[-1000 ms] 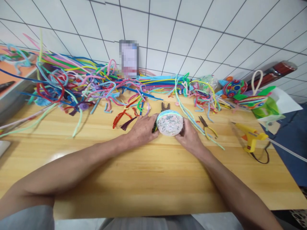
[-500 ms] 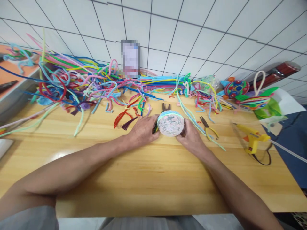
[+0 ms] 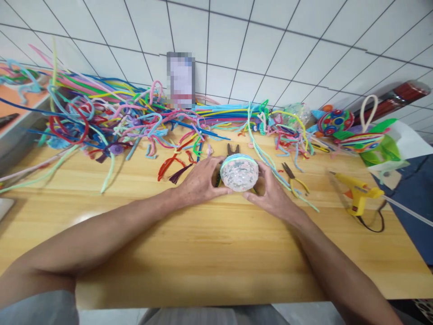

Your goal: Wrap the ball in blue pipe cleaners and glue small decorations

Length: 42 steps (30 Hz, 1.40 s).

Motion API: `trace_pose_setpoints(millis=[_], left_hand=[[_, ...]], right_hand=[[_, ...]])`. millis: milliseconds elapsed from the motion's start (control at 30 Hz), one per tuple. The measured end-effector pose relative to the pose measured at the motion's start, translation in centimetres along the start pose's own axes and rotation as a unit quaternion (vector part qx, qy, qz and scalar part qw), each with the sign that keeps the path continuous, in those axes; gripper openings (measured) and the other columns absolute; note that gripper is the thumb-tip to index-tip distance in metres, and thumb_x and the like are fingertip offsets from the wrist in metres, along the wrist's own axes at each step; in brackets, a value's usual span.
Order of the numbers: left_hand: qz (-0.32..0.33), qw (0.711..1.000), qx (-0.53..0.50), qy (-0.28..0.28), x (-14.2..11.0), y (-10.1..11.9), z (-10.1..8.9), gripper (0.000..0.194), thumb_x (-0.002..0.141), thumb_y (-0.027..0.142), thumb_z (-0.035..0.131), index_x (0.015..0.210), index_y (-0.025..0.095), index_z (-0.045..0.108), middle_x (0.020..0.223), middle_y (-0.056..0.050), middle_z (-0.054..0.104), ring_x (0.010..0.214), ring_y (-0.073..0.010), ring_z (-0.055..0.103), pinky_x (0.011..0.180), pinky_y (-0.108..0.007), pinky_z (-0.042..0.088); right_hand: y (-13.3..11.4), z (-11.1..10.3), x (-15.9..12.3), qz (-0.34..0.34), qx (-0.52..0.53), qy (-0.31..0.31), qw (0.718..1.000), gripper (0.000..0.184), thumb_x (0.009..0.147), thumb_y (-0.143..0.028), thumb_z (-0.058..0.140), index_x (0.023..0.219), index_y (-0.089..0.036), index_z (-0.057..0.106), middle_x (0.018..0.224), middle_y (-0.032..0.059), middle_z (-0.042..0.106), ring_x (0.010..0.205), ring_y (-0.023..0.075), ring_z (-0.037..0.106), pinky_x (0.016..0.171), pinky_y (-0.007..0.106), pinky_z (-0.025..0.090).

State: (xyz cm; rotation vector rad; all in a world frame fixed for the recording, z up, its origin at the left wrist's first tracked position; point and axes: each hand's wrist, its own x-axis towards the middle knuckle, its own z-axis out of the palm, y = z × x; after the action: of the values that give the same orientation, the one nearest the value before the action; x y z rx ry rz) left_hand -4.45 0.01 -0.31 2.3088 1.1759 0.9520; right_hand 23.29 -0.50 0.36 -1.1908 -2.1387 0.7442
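Note:
Between my two hands is a clear, speckled ball (image 3: pixel 239 175) with blue and pale green pipe cleaners wrapped along its upper edge. My left hand (image 3: pixel 203 179) grips its left side, fingers behind and thumb at the lower edge. On the other side my right hand (image 3: pixel 270 189) holds it the same way, with the fingertips partly hidden. Just behind the ball, the dark jaws of a pair of pliers (image 3: pixel 233 149) show; the rest is covered. A second pair of pliers with yellow handles (image 3: pixel 295 179) lies right of my right hand, beside long pale green and blue pipe cleaners (image 3: pixel 267 158).
Tangled colourful pipe cleaners (image 3: pixel 111 113) spread along the wall. A phone (image 3: pixel 181 81) leans there, its screen blurred. At right lie a yellow glue gun (image 3: pixel 358 192) with its cord and colourful pipe-cleaner crafts (image 3: pixel 334 121). A grey bin (image 3: pixel 23 117) stands left; a purple tassel (image 3: pixel 179 174) lies near my left hand.
The ball stays in both hands, nearly in place. My right fingers and both thumbs have shifted a little around it. The view has moved slightly.

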Motion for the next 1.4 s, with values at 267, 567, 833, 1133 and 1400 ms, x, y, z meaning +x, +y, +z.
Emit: trace_pose_setpoints(millis=[267, 567, 833, 1133, 1400], left_hand=[[0.008, 0.999, -0.042, -0.018, 0.6, -0.1, -0.3, 0.071, 0.09, 0.053, 0.077, 0.146, 0.018, 0.049, 0.14, -0.017, 0.067, 0.127, -0.0348, 0.066, 0.107, -0.052, 0.053], [0.003, 0.999, -0.042, -0.003, 0.2, -0.5, 0.4, 0.08, 0.084, 0.049, 0.084, 0.147, 0.019, 0.044, 0.147, -0.019, 0.062, 0.135, -0.0351, 0.062, 0.113, -0.055, 0.05], [0.022, 0.999, -0.029, 0.003, 0.3, -0.4, 0.6, 0.086, 0.082, 0.051, 0.086, 0.147, 0.02, 0.041, 0.149, -0.02, 0.06, 0.14, -0.0371, 0.059, 0.117, -0.061, 0.047], [0.043, 0.998, -0.038, -0.003, 0.4, -0.3, 0.6, 0.088, 0.083, 0.048, 0.086, 0.151, 0.022, 0.038, 0.148, -0.019, 0.061, 0.139, -0.0368, 0.059, 0.122, -0.063, 0.041], [-0.003, 0.993, -0.113, -0.016, 0.1, -0.6, -0.2, 0.078, 0.095, 0.064, 0.064, 0.153, 0.018, 0.041, 0.149, -0.021, 0.057, 0.137, -0.0356, 0.057, 0.117, -0.055, 0.045]], right_hand=[[0.3, 1.5, 0.0, 0.041, 0.054, 0.034, 0.997, 0.087, 0.086, -0.059, 0.078, 0.154, -0.024, 0.037, 0.155, 0.0189, 0.052, 0.141, 0.0365, 0.053, 0.116, 0.06, 0.047], [-0.2, 1.1, 0.3, 0.016, 0.034, 0.034, 0.999, 0.081, 0.085, -0.043, 0.078, 0.154, -0.023, 0.04, 0.153, 0.0173, 0.054, 0.14, 0.0361, 0.055, 0.116, 0.058, 0.047], [-0.1, 0.8, 0.4, 0.017, 0.033, 0.021, 0.999, 0.086, 0.084, -0.048, 0.078, 0.157, -0.024, 0.039, 0.156, 0.0158, 0.051, 0.144, 0.0371, 0.05, 0.12, 0.06, 0.042], [-0.4, 0.4, 0.5, 0.013, 0.036, -0.008, 0.999, 0.081, 0.091, -0.053, 0.074, 0.158, -0.024, 0.038, 0.155, 0.017, 0.051, 0.142, 0.0377, 0.051, 0.119, 0.058, 0.042], [0.7, 0.8, 0.3, -0.012, 0.045, 0.002, 0.999, 0.086, 0.093, -0.056, 0.071, 0.162, -0.022, 0.032, 0.159, 0.0175, 0.046, 0.146, 0.0371, 0.046, 0.122, 0.057, 0.039]])
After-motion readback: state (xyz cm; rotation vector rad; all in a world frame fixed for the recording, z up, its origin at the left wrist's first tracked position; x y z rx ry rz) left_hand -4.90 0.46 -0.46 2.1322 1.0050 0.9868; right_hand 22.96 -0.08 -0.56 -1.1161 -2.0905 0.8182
